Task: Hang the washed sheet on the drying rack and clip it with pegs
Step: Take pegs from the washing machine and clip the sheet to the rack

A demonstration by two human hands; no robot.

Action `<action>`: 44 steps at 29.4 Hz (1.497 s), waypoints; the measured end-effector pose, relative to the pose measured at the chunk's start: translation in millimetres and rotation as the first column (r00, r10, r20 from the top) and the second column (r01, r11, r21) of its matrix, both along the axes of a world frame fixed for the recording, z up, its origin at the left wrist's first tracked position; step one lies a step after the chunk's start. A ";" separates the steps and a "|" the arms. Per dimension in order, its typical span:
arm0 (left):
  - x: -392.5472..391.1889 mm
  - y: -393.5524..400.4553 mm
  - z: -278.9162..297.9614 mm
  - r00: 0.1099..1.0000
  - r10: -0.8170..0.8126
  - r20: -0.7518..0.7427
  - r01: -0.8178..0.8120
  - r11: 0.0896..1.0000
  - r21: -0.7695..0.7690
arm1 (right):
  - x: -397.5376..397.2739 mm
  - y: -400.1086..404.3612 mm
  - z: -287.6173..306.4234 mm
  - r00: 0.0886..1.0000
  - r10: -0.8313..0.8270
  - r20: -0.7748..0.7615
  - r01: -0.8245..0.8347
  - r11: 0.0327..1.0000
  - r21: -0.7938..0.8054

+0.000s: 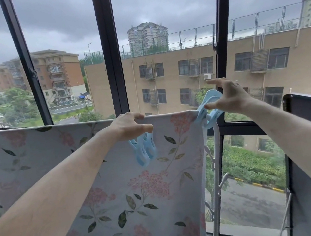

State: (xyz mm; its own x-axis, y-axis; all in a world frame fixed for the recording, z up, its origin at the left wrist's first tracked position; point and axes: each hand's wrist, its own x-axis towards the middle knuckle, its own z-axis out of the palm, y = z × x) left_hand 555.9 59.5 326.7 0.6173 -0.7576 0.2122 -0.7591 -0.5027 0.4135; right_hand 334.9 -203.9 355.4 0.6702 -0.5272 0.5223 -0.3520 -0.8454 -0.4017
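The head view showed the floral sheet (120, 184) draped over the drying rack's top bar, its right corner clamped by a blue peg (207, 109) that the right hand (229, 98) pinched, while the left hand (129, 125) gripped the sheet's top edge and held spare pegs (145, 150) before the window (110, 53).

both bare forearms reach forward and upward from the lower corners, converging toward the middle. the left hand (129, 125) is palm down, fingers curled over the top edge of the sheet (108, 186), thumb pointing right, with spare pegs (144, 150) dangling beneath it. the right hand (228, 96) is raised slightly higher, index finger extended left, thumb and other fingers pinching a blue peg (209, 107) at the sheet's top right corner.
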 end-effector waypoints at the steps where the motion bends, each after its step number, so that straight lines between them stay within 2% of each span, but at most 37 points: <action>1: -0.7 0.9 -1.0 1.000 -0.006 -0.007 0.006 1.000 -0.002 | 1.3 6.6 -4.0 0.997 0.011 0.072 -0.005 0.996 -0.086; 4: 0.9 7.7 -3.5 0.999 -0.026 -0.048 0.025 1.000 -0.010 | 10.2 32.9 -18.0 0.953 0.128 0.273 -0.039 0.951 -0.307; 6: 0.8 13.9 -6.9 0.995 -0.050 -0.086 0.047 0.998 -0.041 | 18.5 51.1 -28.8 0.929 0.211 0.305 -0.074 0.911 -0.406; 8: 0.6 24.7 -11.5 0.994 -0.062 -0.094 0.053 0.994 -0.094 | 31.3 71.9 -39.4 0.912 0.296 0.282 -0.158 0.891 -0.426; 12: 2.6 64.2 -29.2 0.996 -0.055 -0.065 0.042 0.980 -0.196 | 53.7 111.7 -58.4 0.918 0.348 0.189 -0.290 0.916 -0.278; 15: 12.7 110.3 -43.9 0.993 -0.045 -0.110 0.015 0.967 -0.255 | 69.3 140.8 -73.9 0.912 0.384 0.144 -0.355 0.916 -0.188; 21: 48.9 230.6 -64.8 0.969 0.121 -0.215 -0.180 0.942 -0.284 | 130.1 223.3 -97.9 0.879 0.470 0.080 -0.465 0.883 -0.068; 25: 83.0 335.7 -78.3 0.937 0.235 -0.260 -0.306 0.911 -0.277 | 193.0 308.2 -112.8 0.815 0.577 0.053 -0.577 0.816 0.002; 34: 156.5 533.7 -85.3 0.876 0.402 -0.267 -0.476 0.815 -0.331 | 311.1 476.7 -130.0 0.724 0.690 0.004 -0.689 0.721 0.076; 44: 237.5 631.0 -78.9 0.836 0.487 -0.251 -0.548 0.733 -0.404 | 400.8 566.7 -123.0 0.675 0.737 -0.037 -0.732 0.675 0.088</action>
State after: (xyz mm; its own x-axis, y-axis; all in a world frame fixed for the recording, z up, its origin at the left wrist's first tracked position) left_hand 793.5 690.5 247.8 0.9287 -0.1535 0.3375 -0.3648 -0.5415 0.7574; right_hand 735.7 362.8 232.4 0.8853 0.1208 0.4490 0.3454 -0.8173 -0.4612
